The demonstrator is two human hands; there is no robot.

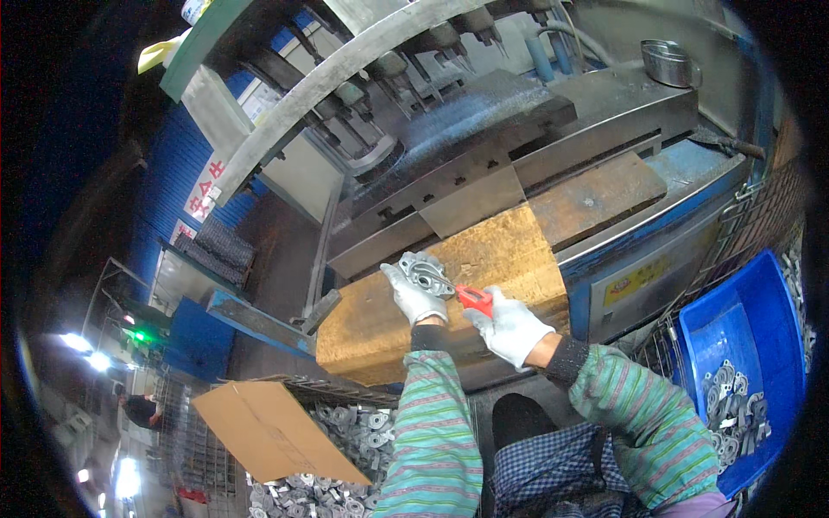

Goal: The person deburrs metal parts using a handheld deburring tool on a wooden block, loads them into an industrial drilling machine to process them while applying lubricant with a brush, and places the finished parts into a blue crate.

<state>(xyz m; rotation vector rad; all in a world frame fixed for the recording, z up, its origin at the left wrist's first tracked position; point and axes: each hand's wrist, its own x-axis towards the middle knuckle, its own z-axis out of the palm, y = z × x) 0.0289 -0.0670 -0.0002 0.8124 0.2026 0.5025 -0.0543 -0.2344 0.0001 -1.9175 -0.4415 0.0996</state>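
My left hand [416, 302], in a white glove, is closed around the edge of a grey metal casting [425, 268] with rounded lugs and a hollow middle. The casting is held over a worn wooden block [367, 326]. In my right hand [515, 331], gloved too, is a red-handled hand tool [474, 299]. Its slender metal tip reaches into the casting from the right. The exact kind of tool cannot be made out, since my fingers cover much of the handle.
Beyond the block stands a multi-spindle drilling machine with a metal bed [466, 186] and drill bits hanging above. Castings fill a wire basket at lower left, partly under a cardboard sheet [276, 427]. A blue bin [698, 337] at right holds more castings. A metal mug [667, 64] sits far right.
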